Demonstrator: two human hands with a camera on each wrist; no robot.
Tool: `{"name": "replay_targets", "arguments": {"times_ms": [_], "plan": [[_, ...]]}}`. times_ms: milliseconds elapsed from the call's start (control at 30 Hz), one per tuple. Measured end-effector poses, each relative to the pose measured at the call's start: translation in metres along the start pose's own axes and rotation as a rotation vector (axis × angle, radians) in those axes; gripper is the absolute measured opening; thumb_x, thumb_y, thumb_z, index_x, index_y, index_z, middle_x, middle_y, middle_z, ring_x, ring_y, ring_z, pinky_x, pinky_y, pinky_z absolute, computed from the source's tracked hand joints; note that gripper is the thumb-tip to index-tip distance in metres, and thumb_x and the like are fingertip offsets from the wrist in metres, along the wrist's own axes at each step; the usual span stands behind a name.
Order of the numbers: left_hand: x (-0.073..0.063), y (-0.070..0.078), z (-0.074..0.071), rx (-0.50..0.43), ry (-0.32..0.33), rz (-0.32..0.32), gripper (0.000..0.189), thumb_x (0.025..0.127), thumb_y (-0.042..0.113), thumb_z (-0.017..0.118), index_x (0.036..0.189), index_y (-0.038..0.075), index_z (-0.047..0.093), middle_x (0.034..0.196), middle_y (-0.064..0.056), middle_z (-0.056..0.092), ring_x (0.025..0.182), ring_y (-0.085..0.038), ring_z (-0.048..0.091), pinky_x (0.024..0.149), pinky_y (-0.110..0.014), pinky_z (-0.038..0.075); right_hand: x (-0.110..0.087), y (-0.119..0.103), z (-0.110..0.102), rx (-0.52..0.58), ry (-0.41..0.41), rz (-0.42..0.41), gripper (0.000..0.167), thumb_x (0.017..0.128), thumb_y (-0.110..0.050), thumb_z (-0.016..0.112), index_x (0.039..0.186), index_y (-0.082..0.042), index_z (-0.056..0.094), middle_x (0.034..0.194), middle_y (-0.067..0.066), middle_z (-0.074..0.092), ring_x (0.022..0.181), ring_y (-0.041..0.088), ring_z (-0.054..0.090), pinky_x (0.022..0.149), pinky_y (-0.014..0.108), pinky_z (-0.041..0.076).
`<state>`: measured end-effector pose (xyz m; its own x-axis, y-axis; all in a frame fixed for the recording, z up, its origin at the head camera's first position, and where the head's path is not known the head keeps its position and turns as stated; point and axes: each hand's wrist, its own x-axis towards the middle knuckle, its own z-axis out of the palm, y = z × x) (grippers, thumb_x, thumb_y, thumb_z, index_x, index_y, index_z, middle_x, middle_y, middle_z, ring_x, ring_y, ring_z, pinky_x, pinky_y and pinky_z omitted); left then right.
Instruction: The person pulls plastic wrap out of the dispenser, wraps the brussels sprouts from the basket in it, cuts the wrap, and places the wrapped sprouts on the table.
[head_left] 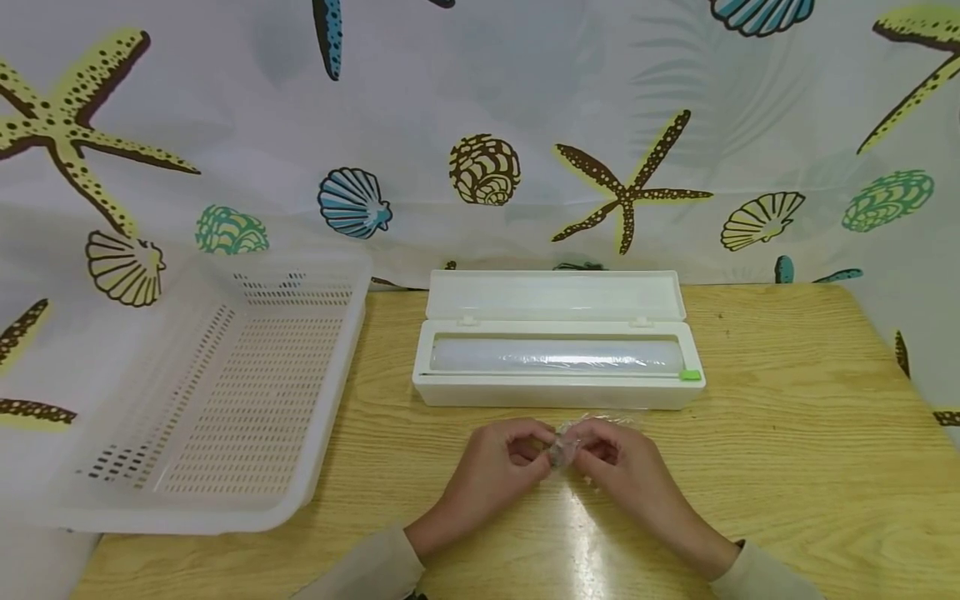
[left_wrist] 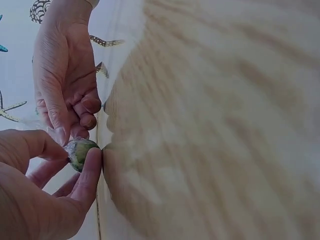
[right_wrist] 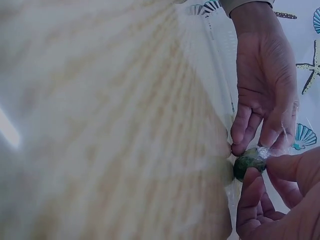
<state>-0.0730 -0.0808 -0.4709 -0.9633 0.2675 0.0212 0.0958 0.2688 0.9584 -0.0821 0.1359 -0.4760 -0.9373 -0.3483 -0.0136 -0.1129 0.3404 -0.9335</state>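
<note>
Between the two hands is a small, rounded green object (left_wrist: 82,154), partly covered by crinkled clear plastic film (right_wrist: 262,151). My left hand (head_left: 495,468) holds it between thumb and fingertips. My right hand (head_left: 628,468) pinches the film against the object from the other side, and loose film spreads beyond those fingers. Just behind the hands stands a white film dispenser box (head_left: 562,393), its lid (head_left: 555,296) raised. Inside lies a roll of clear film (head_left: 555,355). In the head view the fingers hide much of the green object.
A white perforated plastic basket (head_left: 318,417) stands to the left on the wooden table (head_left: 787,433). At the dispenser's front right corner is a green slider (head_left: 689,375). A cloth with seashells and starfish (head_left: 420,92) hangs behind the table.
</note>
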Motion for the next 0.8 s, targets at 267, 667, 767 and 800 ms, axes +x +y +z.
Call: {"name": "replay_targets", "arguments": {"times_ms": [267,667,767,800], "plan": [[-0.0006,0.0005,0.0007,0.022,0.01,0.01,0.013,0.093,-0.003,0.085,0.103,0.004,0.08,0.107,-0.007,0.078,0.089,-0.019,0.077,0.079,-0.027,0.064,0.0006,-0.0014,0.0005,0.007,0.002,0.005,0.011,0.103,-0.006,0.076,0.113,-0.002,0.078,0.1,0.004,0.077,0.086,0.018,0.071,0.072,0.026,0.059],[0.0035,0.0043,0.0001,0.009,-0.031,-0.049,0.006,0.099,0.001,0.081,0.101,0.005,0.077,0.08,-0.012,0.075,0.059,-0.021,0.066,0.051,-0.023,0.052,-0.0004,-0.0057,-0.0018,-0.02,-0.025,0.068,0.015,0.106,-0.021,0.076,0.106,-0.006,0.079,0.088,0.004,0.072,0.077,0.018,0.067,0.062,0.026,0.055],[0.0039,0.0037,-0.0002,0.002,-0.036,-0.082,0.015,0.099,0.002,0.082,0.111,0.003,0.074,0.095,-0.011,0.076,0.068,-0.022,0.072,0.056,-0.024,0.055,-0.0004,-0.0065,-0.0013,-0.042,-0.024,0.089,0.017,0.106,-0.023,0.075,0.103,-0.008,0.078,0.086,0.002,0.072,0.075,0.016,0.065,0.062,0.025,0.053],[0.0038,0.0037,-0.0001,0.004,-0.033,-0.095,0.019,0.098,0.004,0.083,0.115,0.003,0.073,0.102,-0.01,0.077,0.072,-0.021,0.073,0.058,-0.024,0.057,-0.0003,-0.0066,-0.0012,-0.05,-0.025,0.093,0.017,0.106,-0.024,0.075,0.101,-0.008,0.078,0.084,0.001,0.071,0.074,0.015,0.064,0.062,0.025,0.052]]}}
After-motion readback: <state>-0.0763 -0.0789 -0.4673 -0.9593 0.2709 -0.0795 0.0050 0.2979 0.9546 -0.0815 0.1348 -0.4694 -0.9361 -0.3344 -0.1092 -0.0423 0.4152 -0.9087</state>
